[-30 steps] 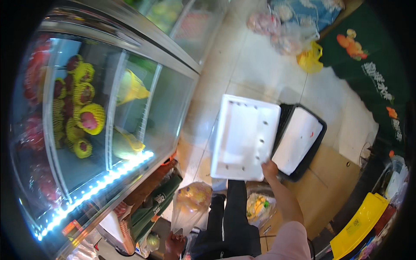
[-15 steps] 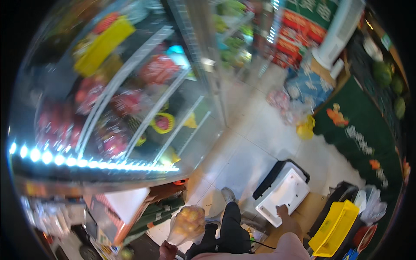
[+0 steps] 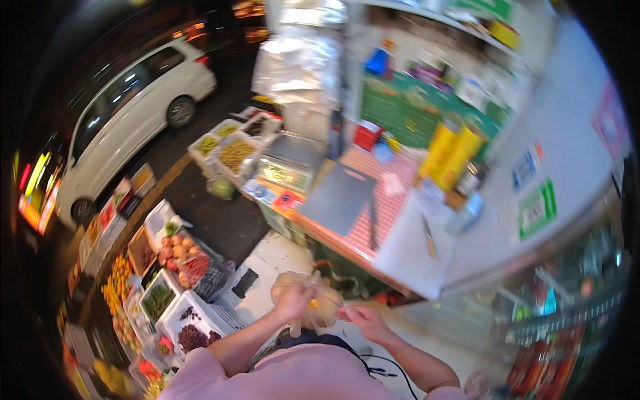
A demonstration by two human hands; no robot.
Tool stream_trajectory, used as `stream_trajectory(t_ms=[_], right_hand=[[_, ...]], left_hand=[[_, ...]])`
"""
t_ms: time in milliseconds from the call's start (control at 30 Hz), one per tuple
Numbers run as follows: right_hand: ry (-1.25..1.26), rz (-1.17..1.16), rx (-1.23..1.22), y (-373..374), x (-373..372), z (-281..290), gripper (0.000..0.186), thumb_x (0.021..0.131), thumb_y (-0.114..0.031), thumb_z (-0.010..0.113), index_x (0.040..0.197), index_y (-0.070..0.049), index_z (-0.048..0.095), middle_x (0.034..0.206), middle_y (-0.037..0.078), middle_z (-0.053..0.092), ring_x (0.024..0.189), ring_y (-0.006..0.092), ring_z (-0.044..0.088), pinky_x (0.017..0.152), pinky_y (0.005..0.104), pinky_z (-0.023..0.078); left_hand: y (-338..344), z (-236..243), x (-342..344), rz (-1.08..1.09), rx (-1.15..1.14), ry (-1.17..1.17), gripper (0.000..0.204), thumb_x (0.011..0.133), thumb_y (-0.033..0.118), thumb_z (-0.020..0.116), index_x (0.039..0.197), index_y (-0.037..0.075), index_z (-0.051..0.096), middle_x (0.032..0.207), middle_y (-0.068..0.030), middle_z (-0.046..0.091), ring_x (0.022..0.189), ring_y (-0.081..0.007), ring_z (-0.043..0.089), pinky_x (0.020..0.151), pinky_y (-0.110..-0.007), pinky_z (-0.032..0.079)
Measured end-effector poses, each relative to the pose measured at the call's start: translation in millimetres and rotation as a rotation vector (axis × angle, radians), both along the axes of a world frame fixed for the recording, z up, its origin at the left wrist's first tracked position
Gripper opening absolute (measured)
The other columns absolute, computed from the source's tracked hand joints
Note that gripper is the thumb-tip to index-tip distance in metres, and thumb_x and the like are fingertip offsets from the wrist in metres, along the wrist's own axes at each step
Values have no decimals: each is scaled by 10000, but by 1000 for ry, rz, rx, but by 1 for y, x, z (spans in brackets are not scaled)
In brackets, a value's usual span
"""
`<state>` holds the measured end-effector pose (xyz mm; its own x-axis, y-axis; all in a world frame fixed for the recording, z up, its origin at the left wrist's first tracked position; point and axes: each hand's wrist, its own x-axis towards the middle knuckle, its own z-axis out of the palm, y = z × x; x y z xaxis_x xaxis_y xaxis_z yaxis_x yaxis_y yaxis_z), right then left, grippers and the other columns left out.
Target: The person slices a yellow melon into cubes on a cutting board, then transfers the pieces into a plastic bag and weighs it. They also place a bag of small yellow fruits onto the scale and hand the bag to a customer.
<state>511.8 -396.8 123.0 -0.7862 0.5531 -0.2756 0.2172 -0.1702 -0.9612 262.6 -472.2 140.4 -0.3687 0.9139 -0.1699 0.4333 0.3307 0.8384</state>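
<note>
A clear plastic bag (image 3: 324, 308) of yellowish round fruit hangs in front of my waist. My left hand (image 3: 295, 301) is closed on the bag's gathered upper part and covers some of it. On the bag's right side, my right hand (image 3: 368, 323) has its thumb and fingertips pinched together at the edge of the plastic. The fruit is partly hidden by the hand and blurred through the plastic, so its kind is unclear.
Ahead stands a counter with a red checked cloth (image 3: 395, 212), a dark board (image 3: 340, 197), a knife (image 3: 429, 237) and a scale (image 3: 283, 175). Fruit crates, one holding grapes (image 3: 193, 337), line the left. A white van (image 3: 137, 110) is on the road. Glass shelving (image 3: 567, 293) is at right.
My view has swung from the glass fridge to the counter and street. The bag has come in front of me. My right hand has left the white box and come to the bag.
</note>
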Motion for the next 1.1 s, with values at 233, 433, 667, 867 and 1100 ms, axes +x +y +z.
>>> stream_trajectory(t_ms=[233,433,667,867,1100], right_hand=[[567,-44,-781,26,-230,93,477,1077,-366,326,1429,-50,391,1401,79,487,1318,185,443,1125,382,334],[676,211,-652,72,-319,157,529,1046,-404,396,1391,-3,419,1401,144,490,1303,236,458,1125,411,325],[724,282,-959,202,-428,159,523,927,-379,629,1204,51,517,1080,158,601,1068,288,553,1076,462,349],[661,368,-923,299,-514,184,576,916,-332,639,1268,71,426,1015,129,548,1028,249,526,1074,423,313],[348,19,-493,463,-572,159,530,936,-373,570,1252,47,503,991,142,612,877,230,561,922,415,418]], left_hand=[[29,123,-91,32,124,429,335,928,255,515,846,-24,681,761,-251,656,694,-391,658,682,-484,523],[48,170,-145,252,329,817,197,841,215,654,859,21,683,777,-157,669,684,-324,664,625,-430,545],[-13,118,-191,477,331,725,152,846,177,676,928,54,710,896,-140,703,755,-320,677,660,-399,556],[-159,-152,-202,793,-544,168,330,875,353,592,969,62,718,945,-200,697,890,-394,661,794,-490,522],[-345,-342,-95,1316,-1058,-723,365,845,403,694,956,55,709,910,-156,708,805,-308,684,675,-468,523]])
